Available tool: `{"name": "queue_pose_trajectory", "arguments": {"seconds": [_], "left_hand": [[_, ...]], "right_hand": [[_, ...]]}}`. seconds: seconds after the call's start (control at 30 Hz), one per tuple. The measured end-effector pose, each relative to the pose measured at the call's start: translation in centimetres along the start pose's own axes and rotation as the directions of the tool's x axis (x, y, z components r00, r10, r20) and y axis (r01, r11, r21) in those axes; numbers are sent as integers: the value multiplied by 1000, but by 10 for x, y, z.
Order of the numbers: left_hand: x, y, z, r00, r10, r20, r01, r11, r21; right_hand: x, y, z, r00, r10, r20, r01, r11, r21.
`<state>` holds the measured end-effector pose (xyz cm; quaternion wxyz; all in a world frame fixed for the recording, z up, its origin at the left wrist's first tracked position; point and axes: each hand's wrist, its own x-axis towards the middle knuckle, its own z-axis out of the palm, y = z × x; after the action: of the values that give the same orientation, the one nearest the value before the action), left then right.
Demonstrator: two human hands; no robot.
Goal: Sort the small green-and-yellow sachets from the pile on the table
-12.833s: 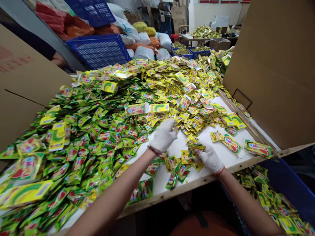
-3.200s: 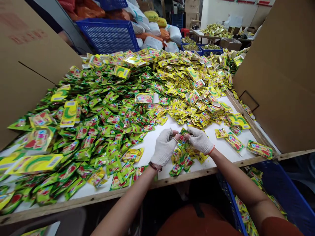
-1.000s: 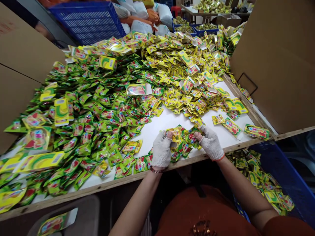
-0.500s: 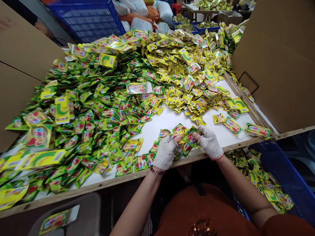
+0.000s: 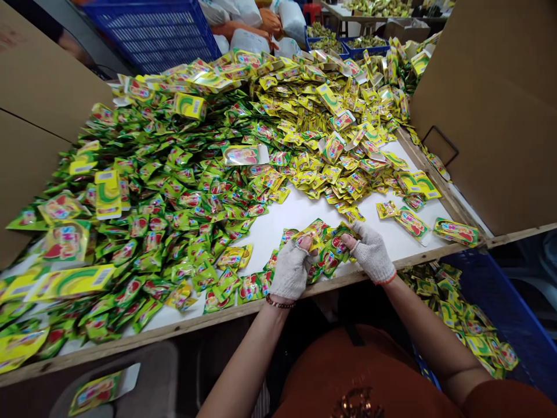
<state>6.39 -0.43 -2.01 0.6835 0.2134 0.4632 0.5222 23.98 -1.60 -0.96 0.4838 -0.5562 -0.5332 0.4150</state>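
Both my hands wear white knit gloves with open fingertips. My left hand [image 5: 290, 268] and my right hand [image 5: 371, 252] are closed on the two sides of one bunch of green and yellow sachets [image 5: 325, 248], held just above the near edge of the white table [image 5: 278, 223]. A large heap of green sachets [image 5: 174, 191] covers the table's left and middle. Behind the bunch, a heap of yellow sachets [image 5: 331, 128] fills the far right part.
Brown cardboard walls stand at the left [image 5: 39, 116] and right [image 5: 491, 110] of the table. A blue crate [image 5: 500, 313] holding sachets sits low at my right. Blue baskets [image 5: 152, 32] and filled sacks lie beyond the far edge. Larger flat packs [image 5: 69, 281] lie among the green heap.
Over the last second my hands have stayed at the near edge, closing in on the bunch and pressing the sachets into a tighter stack. The heaps have not moved.
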Motion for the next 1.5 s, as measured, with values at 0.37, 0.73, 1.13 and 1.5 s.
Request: {"name": "queue_pose_trajectory", "arguments": {"seconds": [0.37, 0.73, 1.13, 1.5], "left_hand": [[-5, -7, -2, 992, 117, 51, -125, 971, 204], [-1, 3, -8, 972, 137, 192, -185, 948, 258], [-3, 4, -5, 958, 216, 186, -266, 913, 308], [-18, 10, 5, 954, 209, 217, -282, 872, 401]], "right_hand": [[0, -1, 6, 993, -102, -65, 97, 992, -78], [9, 7, 0, 986, -156, -61, 146, 980, -136], [9, 1, 6, 980, -163, 116, 179, 974, -139], [10, 4, 13, 911, -255, 325, 320, 933, -165]]}}
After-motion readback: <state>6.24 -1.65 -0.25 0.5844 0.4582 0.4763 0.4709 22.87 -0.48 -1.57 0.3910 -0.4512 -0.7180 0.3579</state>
